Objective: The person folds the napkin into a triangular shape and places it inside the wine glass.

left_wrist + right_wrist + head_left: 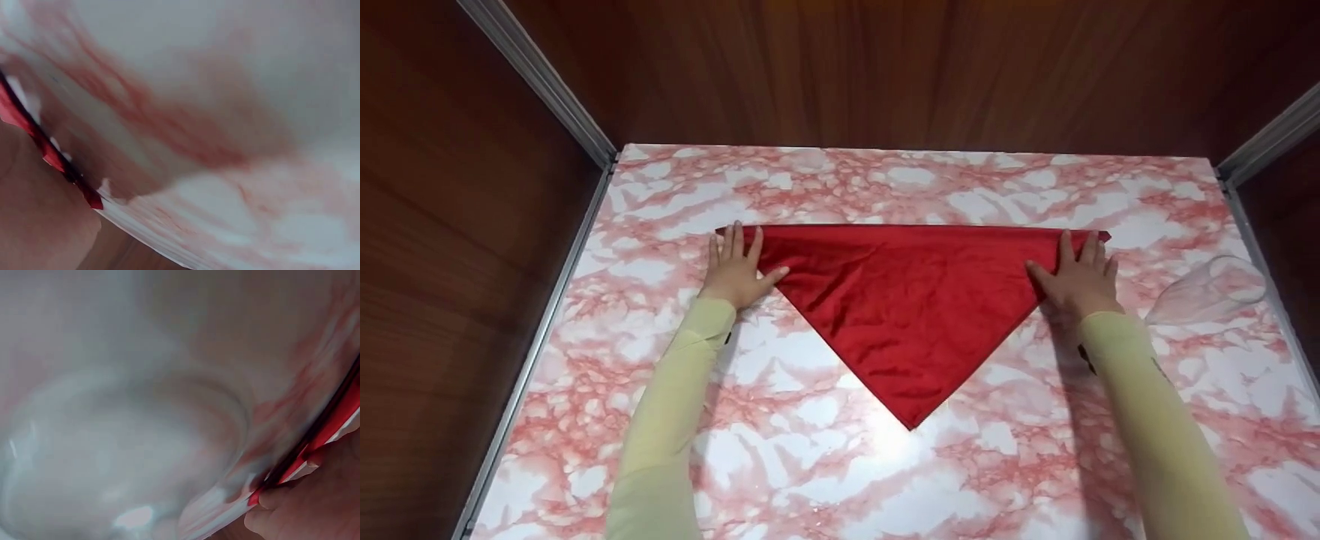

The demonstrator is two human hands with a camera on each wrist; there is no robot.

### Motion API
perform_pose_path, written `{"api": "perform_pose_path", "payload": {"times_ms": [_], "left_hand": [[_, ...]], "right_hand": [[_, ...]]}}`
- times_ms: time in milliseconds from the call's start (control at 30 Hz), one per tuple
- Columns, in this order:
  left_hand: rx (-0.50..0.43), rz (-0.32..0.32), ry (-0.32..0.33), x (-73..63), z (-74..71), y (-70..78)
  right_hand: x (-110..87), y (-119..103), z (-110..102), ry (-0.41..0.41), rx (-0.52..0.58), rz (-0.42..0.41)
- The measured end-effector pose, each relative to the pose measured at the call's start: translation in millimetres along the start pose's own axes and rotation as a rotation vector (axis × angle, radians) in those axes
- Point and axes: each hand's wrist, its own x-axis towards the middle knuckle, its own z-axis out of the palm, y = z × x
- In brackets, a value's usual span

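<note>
A red cloth point(900, 300) lies as a triangle, its long edge at the far side and its point toward me, with small wrinkles across it. My left hand point(733, 274) rests with spread fingers on the cloth's left corner, the thumb reaching over the slanting edge. At the right corner my right hand point(1080, 281) lies likewise, fingers straight and spread. The left wrist view shows part of the left hand point(39, 197) beside a strip of red cloth. In the right wrist view, the right hand point(320, 506) is at the cloth's dark-edged border point(337, 416).
A clear, see-through vessel point(1207, 292) with a round rim is to the right of my right hand; it looms large in the right wrist view. The table point(810, 480) has a red-and-white marbled top. Dark wooden panels point(885, 75) with metal edging enclose its back and sides.
</note>
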Motion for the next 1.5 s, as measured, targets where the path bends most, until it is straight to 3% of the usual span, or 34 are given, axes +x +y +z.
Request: {"api": "perform_pose_path", "payload": {"times_ms": [133, 233, 433, 733, 1100, 1500], "left_hand": [[0.011, 0.095, 0.003, -11.8, 4.6, 18.7], [0.031, 0.200, -0.012, -20.8, 8.2, 39.8], [0.046, 0.388, -0.045, -44.0, 13.1, 84.4], [0.049, 0.599, -0.128, -89.6, 30.1, 129.7], [0.029, 0.652, -0.145, -137.4, 45.8, 159.3], [0.027, 0.602, -0.127, -159.7, 62.4, 164.0]], "right_hand": [[-7.1, -10.9, 10.0, 0.007, -0.037, -0.048], [-18.4, -20.8, 18.1, 0.008, -0.049, -0.102], [-53.6, -46.6, 38.7, 0.018, -0.060, -0.229], [-105.7, -83.1, 73.7, -0.006, -0.072, -0.368], [-159.2, -104.3, 101.3, 0.070, -0.064, -0.507], [-192.5, -112.1, 118.5, 0.076, -0.081, -0.565]]}}
